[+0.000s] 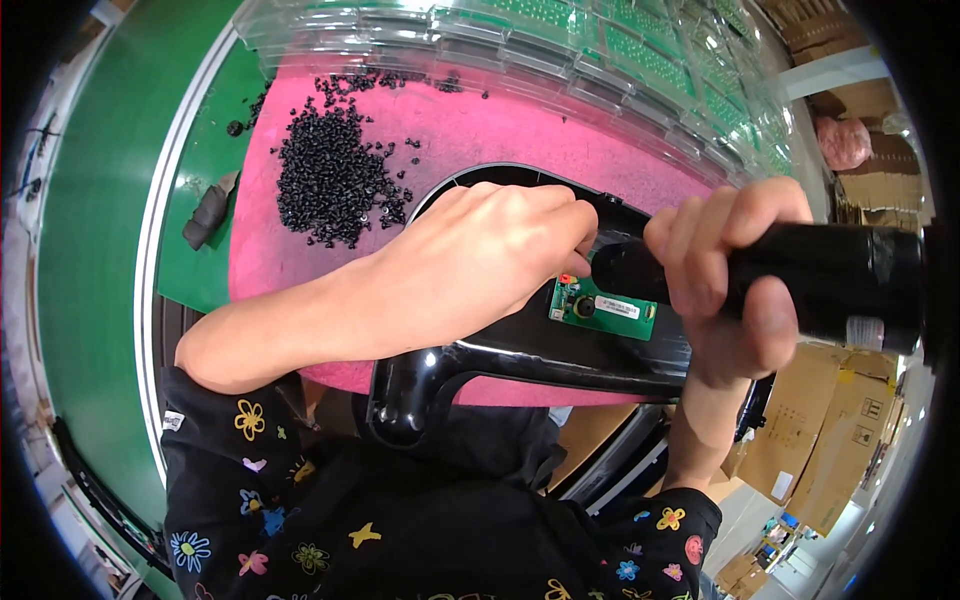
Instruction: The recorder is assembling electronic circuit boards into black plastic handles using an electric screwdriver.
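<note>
In my right hand is a black electric screwdriver, its body lying to the right and its nose pointing left. My left hand is closed, fingertips pinched beside that nose; whatever they hold is hidden. Beneath both hands sits a green circuit board with a white label, a red part and a round black part. The board rests in a glossy black plastic housing with a curved arm at its lower left. The screwdriver's bit cannot be seen.
A heap of small black screws is spread on the pink mat, left of the housing. Clear plastic trays with green boards stand behind. A dark crumpled item lies on the green surface. Cardboard boxes are at the right.
</note>
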Available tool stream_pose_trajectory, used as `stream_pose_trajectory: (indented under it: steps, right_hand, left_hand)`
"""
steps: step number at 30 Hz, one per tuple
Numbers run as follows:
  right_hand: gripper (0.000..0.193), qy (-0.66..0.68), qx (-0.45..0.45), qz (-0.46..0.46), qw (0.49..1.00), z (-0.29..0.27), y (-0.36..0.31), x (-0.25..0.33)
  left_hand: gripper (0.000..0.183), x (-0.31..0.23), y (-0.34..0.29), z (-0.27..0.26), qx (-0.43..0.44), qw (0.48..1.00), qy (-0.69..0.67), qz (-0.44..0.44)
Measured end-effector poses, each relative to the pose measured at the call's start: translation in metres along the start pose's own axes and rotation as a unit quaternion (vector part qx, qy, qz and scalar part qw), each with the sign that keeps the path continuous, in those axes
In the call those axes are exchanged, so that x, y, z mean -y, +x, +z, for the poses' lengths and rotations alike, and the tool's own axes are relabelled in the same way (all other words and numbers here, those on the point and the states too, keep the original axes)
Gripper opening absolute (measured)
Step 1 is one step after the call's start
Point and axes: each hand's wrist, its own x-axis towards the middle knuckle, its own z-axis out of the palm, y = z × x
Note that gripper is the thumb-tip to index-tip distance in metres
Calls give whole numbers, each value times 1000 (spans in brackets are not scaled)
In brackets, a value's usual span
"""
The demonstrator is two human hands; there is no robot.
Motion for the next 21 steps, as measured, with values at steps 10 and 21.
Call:
stream_pose_trajectory:
  steps: [10, 21]
  right_hand:
    - [31, 150, -18, -143, 978, -3, -20, 23]
    - [32, 176, -7, -164, 971, -5, -29, 29]
  left_hand:
    - [16, -1, 2, 2, 46, 997, 53, 43]
    - [20, 2, 7, 4, 63, 989, -56, 120]
